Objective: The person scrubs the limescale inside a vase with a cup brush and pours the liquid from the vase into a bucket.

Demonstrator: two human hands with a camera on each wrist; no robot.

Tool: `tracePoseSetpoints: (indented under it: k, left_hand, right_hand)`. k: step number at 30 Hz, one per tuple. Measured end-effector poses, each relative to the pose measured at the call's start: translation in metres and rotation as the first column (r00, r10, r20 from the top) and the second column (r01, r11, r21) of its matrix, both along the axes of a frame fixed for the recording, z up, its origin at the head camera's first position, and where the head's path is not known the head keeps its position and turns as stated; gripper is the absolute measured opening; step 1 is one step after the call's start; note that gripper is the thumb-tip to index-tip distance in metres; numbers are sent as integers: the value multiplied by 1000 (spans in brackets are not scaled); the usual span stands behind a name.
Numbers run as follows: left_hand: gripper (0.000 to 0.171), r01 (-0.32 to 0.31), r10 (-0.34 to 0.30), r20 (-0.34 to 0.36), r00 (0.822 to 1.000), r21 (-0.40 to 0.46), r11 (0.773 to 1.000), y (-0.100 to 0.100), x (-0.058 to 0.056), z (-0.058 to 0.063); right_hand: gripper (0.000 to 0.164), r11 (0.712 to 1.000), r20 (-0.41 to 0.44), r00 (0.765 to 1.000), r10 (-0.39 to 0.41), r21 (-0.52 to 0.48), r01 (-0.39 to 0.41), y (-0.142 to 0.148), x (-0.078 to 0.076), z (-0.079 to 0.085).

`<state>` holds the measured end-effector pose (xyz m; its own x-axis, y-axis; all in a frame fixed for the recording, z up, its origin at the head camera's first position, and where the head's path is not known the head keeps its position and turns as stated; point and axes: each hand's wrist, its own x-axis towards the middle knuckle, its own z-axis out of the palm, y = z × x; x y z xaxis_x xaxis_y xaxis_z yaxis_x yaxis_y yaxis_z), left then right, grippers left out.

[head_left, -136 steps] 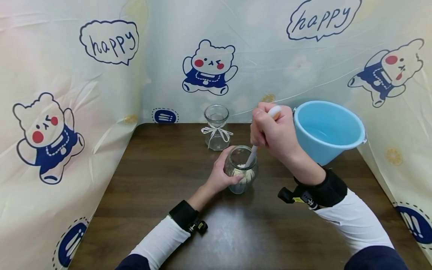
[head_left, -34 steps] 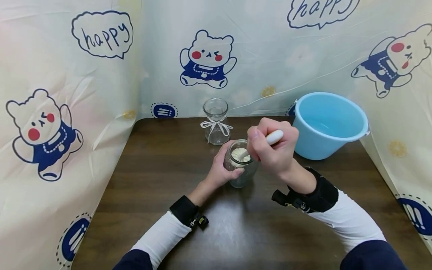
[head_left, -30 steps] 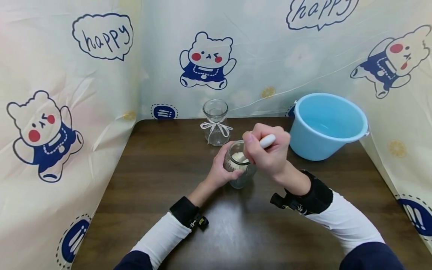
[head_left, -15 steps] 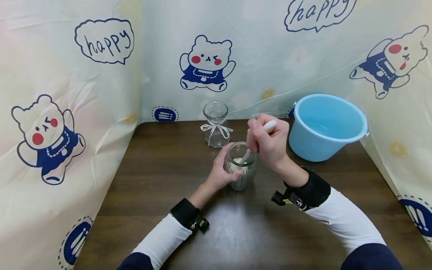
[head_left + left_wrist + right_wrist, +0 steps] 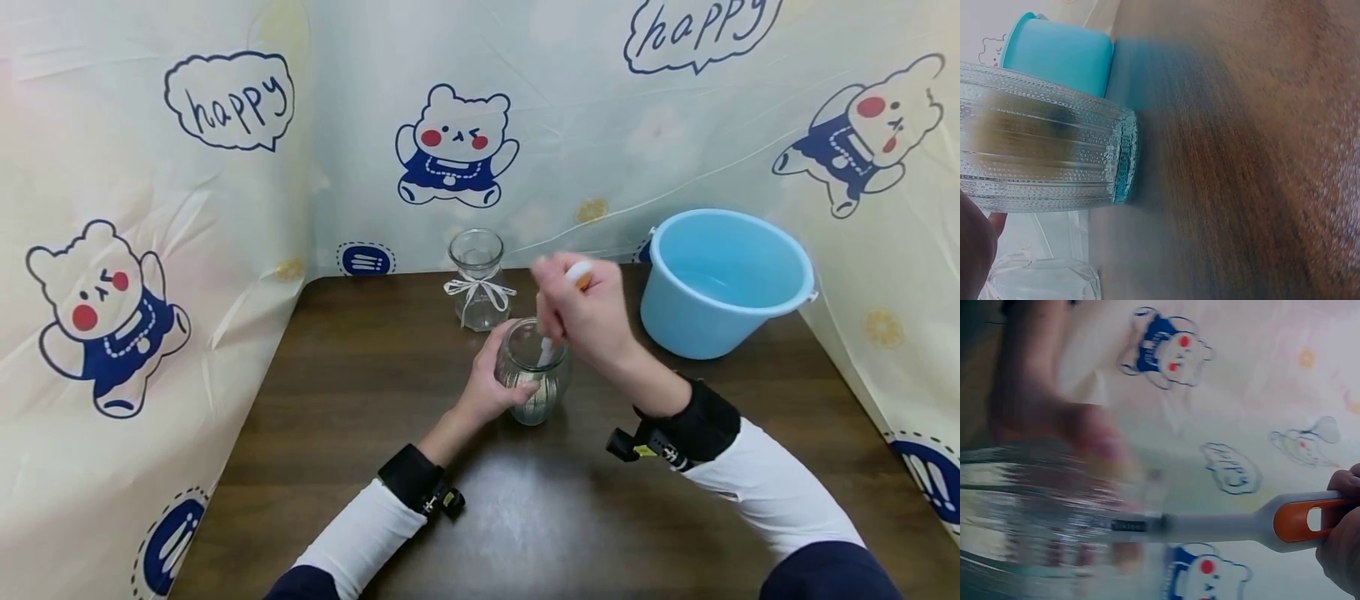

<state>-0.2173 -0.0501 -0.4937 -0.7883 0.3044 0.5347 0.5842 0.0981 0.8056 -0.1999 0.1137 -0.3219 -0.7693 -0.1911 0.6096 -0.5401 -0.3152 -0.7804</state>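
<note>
In the head view my left hand (image 5: pixel 487 390) grips the side of a ribbed clear glass jar (image 5: pixel 553 398), which stands upright on the table. My right hand (image 5: pixel 596 317) is wrapped round the white-and-orange handle of a bottle brush (image 5: pixel 1229 528), whose shaft passes down through the jar's mouth. Through the glass, the brush's cream sponge head (image 5: pixel 1022 134) shows inside the jar, blurred in the left wrist view. Behind the jar stands a second glass vase (image 5: pixel 477 250) with a white ribbon bow round its neck.
A light blue bucket (image 5: pixel 712 333) stands at the back right, beyond my right hand. The dark wooden table (image 5: pixel 360 375) meets a pale cloth (image 5: pixel 360 150) printed with cartoon bears, which hangs at the back and both sides.
The sponge head, at the jar's mouth about a second ago, is now lower inside. The brush handle has swung more upright with my right hand. My left hand keeps its grip on the jar.
</note>
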Motion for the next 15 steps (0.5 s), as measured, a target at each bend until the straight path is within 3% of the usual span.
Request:
tracePoseSetpoints:
  k: [3,7,12,15]
  left_hand:
    - [110,10,-10,-1,1000,11,1000,1,7,13]
    - [108,36,-36,20,999,20,999,0,15,29]
    - [108,49,-49,26,998,20,999,-1,8,13]
    - [111,23,-23,21,1000,2,1000,-1,2,0]
  right_hand:
    - [53,999,40,999,24,-45,-22,6,-2,10]
    - [48,998,95,995,-16,67,10,7,-4,3]
    - [45,985,89,993,-76,159,61,4,-2,-13]
    - [46,981,15,994,-109,160,105,5,-2,-11]
